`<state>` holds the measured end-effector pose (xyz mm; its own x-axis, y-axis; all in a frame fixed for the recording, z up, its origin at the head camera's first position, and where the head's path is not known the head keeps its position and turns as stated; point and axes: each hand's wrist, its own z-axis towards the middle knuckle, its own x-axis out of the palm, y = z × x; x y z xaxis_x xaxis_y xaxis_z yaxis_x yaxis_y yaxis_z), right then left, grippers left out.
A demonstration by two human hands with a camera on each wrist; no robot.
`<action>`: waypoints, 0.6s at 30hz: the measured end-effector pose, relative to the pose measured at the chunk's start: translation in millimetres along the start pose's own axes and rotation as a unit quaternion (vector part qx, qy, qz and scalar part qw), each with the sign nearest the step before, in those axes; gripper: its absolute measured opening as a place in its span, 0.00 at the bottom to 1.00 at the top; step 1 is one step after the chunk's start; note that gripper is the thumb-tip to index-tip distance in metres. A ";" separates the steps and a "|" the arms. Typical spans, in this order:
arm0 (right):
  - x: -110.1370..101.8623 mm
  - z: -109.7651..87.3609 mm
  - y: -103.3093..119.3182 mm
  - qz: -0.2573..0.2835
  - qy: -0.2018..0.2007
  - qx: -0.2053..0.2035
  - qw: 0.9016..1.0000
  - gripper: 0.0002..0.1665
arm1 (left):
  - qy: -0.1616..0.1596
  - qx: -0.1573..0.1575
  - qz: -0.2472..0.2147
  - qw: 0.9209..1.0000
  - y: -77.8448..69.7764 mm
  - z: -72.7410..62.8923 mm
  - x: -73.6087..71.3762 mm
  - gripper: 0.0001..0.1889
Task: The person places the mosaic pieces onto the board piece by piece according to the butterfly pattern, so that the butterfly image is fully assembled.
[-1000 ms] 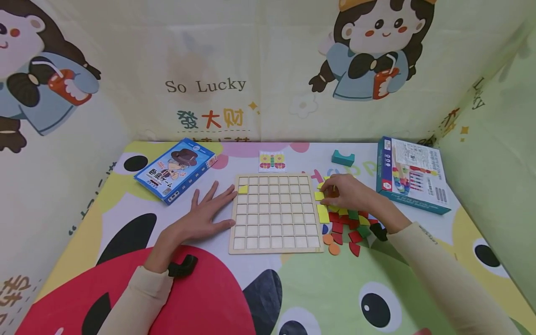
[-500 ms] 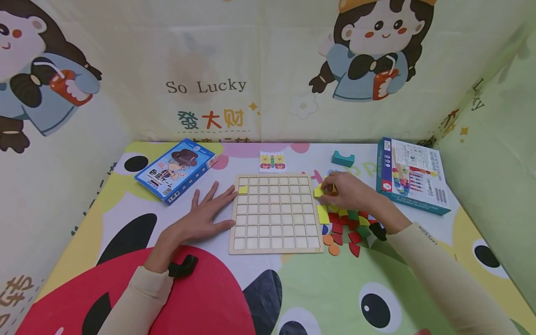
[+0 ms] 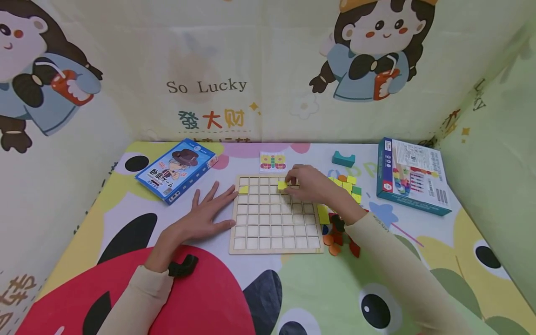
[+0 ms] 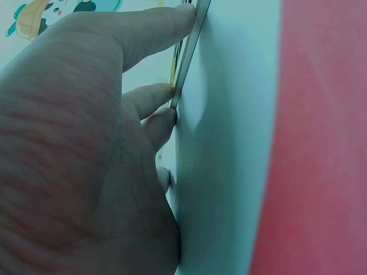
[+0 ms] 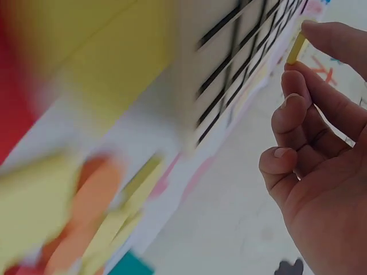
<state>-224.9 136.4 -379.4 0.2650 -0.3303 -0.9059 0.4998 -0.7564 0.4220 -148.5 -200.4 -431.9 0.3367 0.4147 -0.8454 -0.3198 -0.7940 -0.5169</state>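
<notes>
A wooden grid board [image 3: 277, 218] lies flat on the table, one yellow square tile [image 3: 243, 190] set in a cell near its upper left corner. My left hand [image 3: 205, 216] rests beside the board with spread fingers, the fingertips touching its left edge, as the left wrist view also shows. Between thumb and index finger, my right hand [image 3: 311, 186] pinches another yellow square tile [image 5: 296, 48] by its edges. It holds this tile above the upper part of the board, right of the middle. In the right wrist view the other fingers curl loosely.
Loose coloured pieces [image 3: 346, 186] lie right of the board, partly behind the right forearm. A butterfly pattern card [image 3: 273, 161] lies behind the board. A blue box [image 3: 176, 170] stands at left, a teal-edged box [image 3: 412, 174] at right, and a teal block [image 3: 343, 159] at the back.
The right hand has picked up a yellow tile from the right of the board and carried it left over the grid. The left hand has stayed in place.
</notes>
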 end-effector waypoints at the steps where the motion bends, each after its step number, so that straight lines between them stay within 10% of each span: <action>1: 2.3 5.0 4.5 0.002 0.000 -0.005 1.000 0.15 | 0.001 0.000 0.000 1.000 0.1 0.2 -0.1 0.47; 18: 31.2 53.4 47.2 -0.028 0.037 -0.052 0.998 0.13 | 0.003 0.000 -0.001 1.000 2.0 1.3 -0.4 0.46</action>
<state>-237.0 60.3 -389.7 0.2919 -0.2435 -0.9249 0.5968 -0.7093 0.3751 -150.4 -201.6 -432.8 0.3432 0.4138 -0.8432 -0.3194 -0.7929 -0.5190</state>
